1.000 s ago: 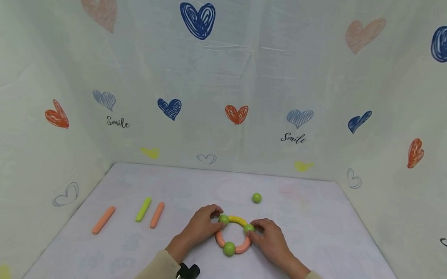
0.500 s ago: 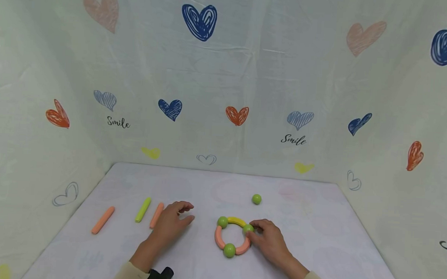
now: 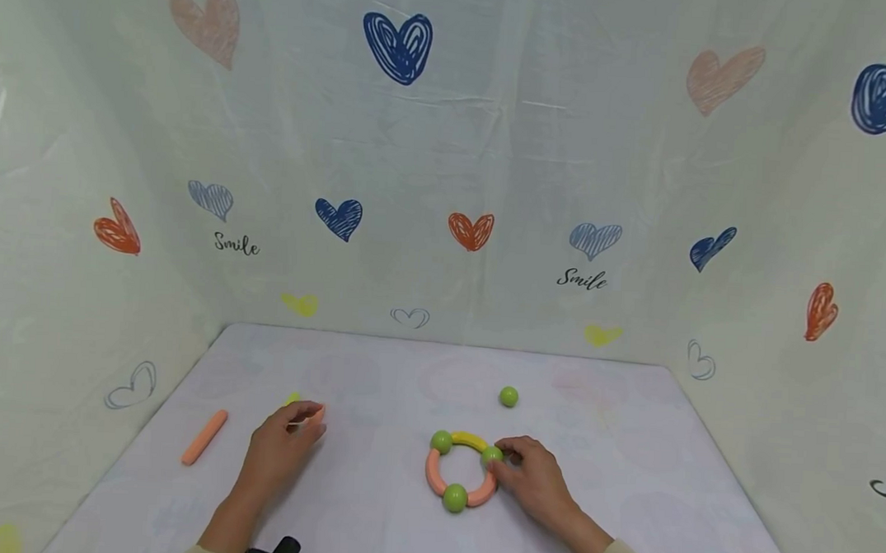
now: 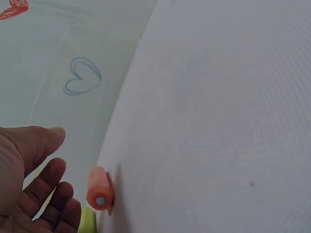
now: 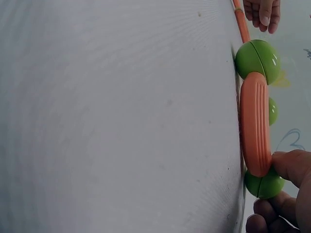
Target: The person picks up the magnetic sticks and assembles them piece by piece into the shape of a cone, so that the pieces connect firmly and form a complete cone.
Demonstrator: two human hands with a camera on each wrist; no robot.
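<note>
A: Any writing to read?

B: The word "Smile" [image 3: 236, 244] in black script on the heart-printed backdrop, toward the left, and "Smile" [image 3: 581, 279] again toward the right. No brand shows on the toy pieces.

A: Start at the left edge of the tabletop [image 3: 373, 521].

B: An orange stick [image 3: 204, 437] lies alone near the left edge. Just right of it the left hand [image 3: 281, 447] hovers over two more sticks: a yellow-green stick [image 3: 292, 399], only its far tip showing in the head view, and a second orange stick [image 4: 99, 194] whose end peeks out by the fingertips. In the left wrist view the fingers [image 4: 46, 179] are loosely curled and spread, close beside that stick's end; I cannot tell whether they touch it.

A: And the middle?

B: A toy ring [image 3: 462, 470] lies flat near the front edge, built of orange arcs, one yellow arc and three green balls. The right hand [image 3: 534, 477] sits against its right side, thumb and fingers pinching the ring at the right-hand green ball [image 5: 264, 184].

A: Anything else about?

B: A loose green ball [image 3: 508, 396] rests beyond the ring, toward the back edge, well apart from both hands.
</note>
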